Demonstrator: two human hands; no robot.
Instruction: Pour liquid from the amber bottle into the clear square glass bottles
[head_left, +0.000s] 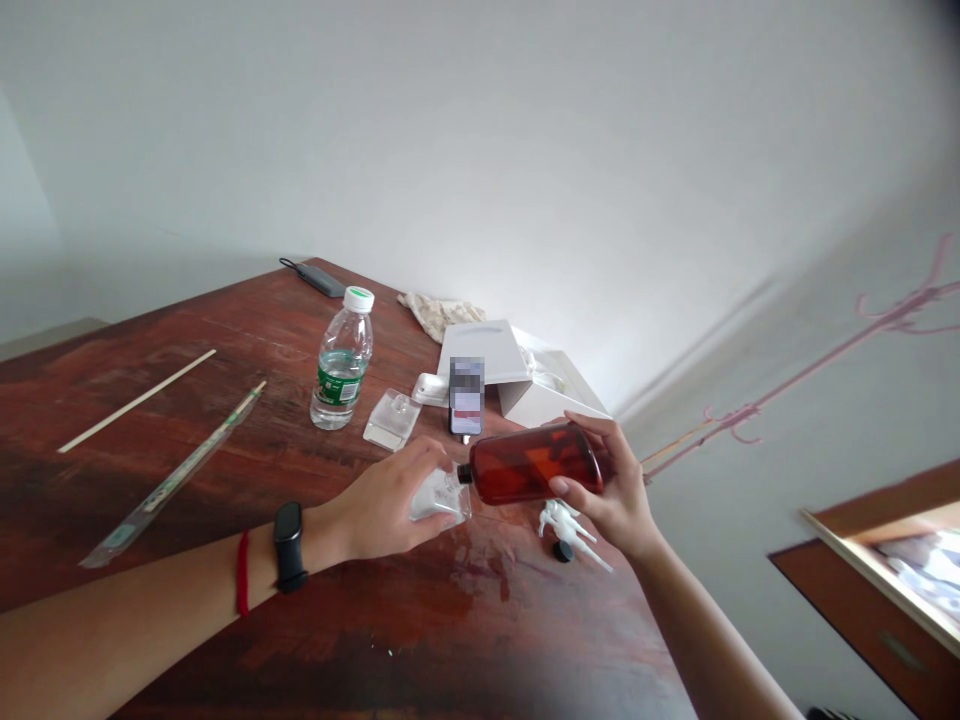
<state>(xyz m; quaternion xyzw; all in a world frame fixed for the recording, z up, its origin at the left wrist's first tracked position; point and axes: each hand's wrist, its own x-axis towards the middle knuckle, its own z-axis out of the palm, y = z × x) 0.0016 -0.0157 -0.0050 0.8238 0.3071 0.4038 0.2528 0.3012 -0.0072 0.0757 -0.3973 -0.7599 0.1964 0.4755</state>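
Observation:
My right hand (619, 490) is wrapped round the base of an amber bottle (532, 465), which lies nearly level in the air, its black neck pointing left. That neck meets the mouth of a small clear container (442, 500). Around the container close the fingers of my left hand (397, 495), just above the wooden table; whether it rests on the wood I cannot tell. Under the bottle, near my right hand, lie white pump parts (566, 525) and a small black cap (562, 551). A second clear flat container (391, 420) lies beyond my left hand.
A water bottle (341, 365) with a green label stands left of centre. Behind the amber bottle are a phone (466, 400), a white box (487, 345) and a cloth (439, 315). Left lie a thin stick (139, 400) and a wrapped chopstick-like stick (176, 480). Wet patches mark the table (300, 660).

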